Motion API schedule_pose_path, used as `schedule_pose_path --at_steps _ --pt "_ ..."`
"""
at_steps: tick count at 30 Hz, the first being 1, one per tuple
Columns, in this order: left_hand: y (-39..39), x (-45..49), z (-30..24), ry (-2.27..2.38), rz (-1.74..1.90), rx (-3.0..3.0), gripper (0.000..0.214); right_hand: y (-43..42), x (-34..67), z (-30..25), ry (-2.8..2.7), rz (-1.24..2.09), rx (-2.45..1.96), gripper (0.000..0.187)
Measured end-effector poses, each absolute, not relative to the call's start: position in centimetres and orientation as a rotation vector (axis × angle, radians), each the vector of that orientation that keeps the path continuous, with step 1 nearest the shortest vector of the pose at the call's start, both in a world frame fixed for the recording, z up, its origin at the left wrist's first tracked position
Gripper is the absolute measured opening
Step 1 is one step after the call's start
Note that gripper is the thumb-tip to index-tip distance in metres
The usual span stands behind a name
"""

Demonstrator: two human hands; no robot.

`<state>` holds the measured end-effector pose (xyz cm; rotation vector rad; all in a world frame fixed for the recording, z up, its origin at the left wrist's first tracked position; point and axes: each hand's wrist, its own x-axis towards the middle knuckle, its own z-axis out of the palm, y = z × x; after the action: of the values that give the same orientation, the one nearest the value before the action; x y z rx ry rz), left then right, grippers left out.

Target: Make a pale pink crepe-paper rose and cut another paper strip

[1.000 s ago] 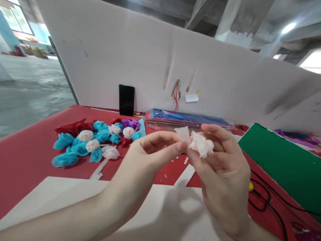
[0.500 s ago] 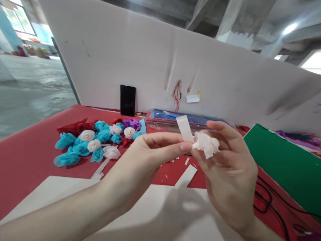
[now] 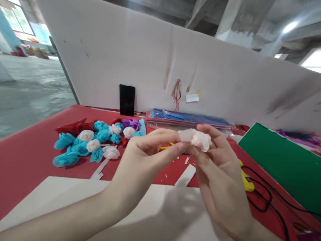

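Note:
Both of my hands meet over the table around a small pale pink paper flower (image 3: 201, 140). My left hand (image 3: 150, 154) pinches a whitish paper strip (image 3: 186, 135) between thumb and forefinger, at the flower's left side. The flower's base sits in the thumb and fingers of my right hand (image 3: 220, 174), with the ruffled petals facing right. The strip lies against the base, but where its end joins is hidden by the fingertips. Under my hands is a large white sheet (image 3: 140, 214).
Finished blue, red, purple and pale pink paper flowers (image 3: 102, 136) lie at left on the red table (image 3: 30, 150). A black phone (image 3: 127, 99) leans on the white partition. At right are a green board (image 3: 283, 167), a yellow tool (image 3: 247, 182) and black cable (image 3: 271, 197). Paper strips (image 3: 185, 175) lie ahead.
The strip, upright before, now lies nearly level against the flower's base. My right hand has shifted left with the flower and turned it slightly; the yellow tool has come into view beside it.

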<state>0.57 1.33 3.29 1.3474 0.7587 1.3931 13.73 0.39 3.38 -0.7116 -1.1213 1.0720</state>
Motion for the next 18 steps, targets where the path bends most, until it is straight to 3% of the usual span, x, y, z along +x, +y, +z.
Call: schedule_pose_path --at_steps 9,18 --pt "0.99 0.61 3.80 0.738 1.589 1.565 0.026 0.21 13.72 3.78 -1.061 1.144 -0.681 0.024" --pt "1.20 0.52 3.81 0.732 1.434 1.302 0.016 0.70 13.68 3.02 -1.326 0.740 -0.756 0.028"
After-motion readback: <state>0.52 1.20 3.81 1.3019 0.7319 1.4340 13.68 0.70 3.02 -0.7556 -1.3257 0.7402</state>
